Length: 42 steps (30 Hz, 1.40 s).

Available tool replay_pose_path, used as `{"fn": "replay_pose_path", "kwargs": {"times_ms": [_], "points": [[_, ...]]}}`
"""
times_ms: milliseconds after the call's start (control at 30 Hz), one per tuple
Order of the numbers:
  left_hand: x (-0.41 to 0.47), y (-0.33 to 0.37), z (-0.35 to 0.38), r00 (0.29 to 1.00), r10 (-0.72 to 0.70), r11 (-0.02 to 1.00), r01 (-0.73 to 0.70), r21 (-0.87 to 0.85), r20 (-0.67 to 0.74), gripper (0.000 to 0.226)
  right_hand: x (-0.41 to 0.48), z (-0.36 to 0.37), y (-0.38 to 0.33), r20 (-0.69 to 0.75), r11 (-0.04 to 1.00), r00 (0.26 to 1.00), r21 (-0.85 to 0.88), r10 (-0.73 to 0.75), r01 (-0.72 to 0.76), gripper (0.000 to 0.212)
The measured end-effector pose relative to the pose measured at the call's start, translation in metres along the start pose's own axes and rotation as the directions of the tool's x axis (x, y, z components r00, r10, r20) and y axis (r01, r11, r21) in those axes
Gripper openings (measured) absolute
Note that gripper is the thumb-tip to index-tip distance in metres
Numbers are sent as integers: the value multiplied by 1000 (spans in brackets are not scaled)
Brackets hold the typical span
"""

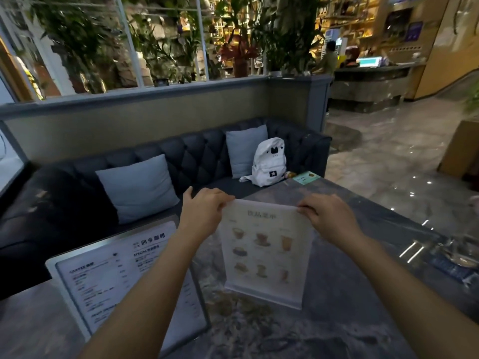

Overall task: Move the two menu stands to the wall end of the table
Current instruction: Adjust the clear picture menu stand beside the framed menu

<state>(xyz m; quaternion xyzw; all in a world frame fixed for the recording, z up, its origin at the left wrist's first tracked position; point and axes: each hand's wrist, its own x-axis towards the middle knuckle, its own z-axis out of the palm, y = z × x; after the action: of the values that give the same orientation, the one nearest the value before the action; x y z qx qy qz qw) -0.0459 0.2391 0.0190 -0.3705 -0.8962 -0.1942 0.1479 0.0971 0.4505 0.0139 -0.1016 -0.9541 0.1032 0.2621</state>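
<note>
A clear acrylic menu stand with drink pictures (264, 252) stands upright in the middle of the grey marble table (337, 294). My left hand (204, 208) pinches its top left corner and my right hand (324, 216) pinches its top right corner. A second, wider menu stand with a coffee price list (108, 281) stands at the table's left, partly hidden behind my left forearm. Neither hand touches that one.
A dark tufted sofa (77, 182) with two pale cushions and a white backpack (269, 161) runs along the far side of the table. A green card (305, 177) lies at the table's far corner. Glassware (458, 252) sits at the right edge.
</note>
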Motion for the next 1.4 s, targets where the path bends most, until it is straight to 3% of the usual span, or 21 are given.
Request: {"fn": "replay_pose_path", "kwargs": {"times_ms": [333, 500, 1000, 1400], "points": [[-7, 3, 0, 993, 31, 999, -30, 13, -115, 15, 19, 10, 18, -38, 991, 999, 131, -31, 36, 10], [-22, 11, 1, 983, 60, 996, -46, 81, -176, 18, 37, 17, 27, -8, 980, 998, 187, -66, 66, 8], [-39, 30, -1, 975, -54, 995, 72, 73, -214, 18, 67, 43, 44, -67, 882, 989, 447, -134, 149, 4], [-43, 36, -7, 980, -93, 993, 105, 58, -176, 10, 62, 31, 44, -9, 895, 977, 400, -213, 199, 12]]}}
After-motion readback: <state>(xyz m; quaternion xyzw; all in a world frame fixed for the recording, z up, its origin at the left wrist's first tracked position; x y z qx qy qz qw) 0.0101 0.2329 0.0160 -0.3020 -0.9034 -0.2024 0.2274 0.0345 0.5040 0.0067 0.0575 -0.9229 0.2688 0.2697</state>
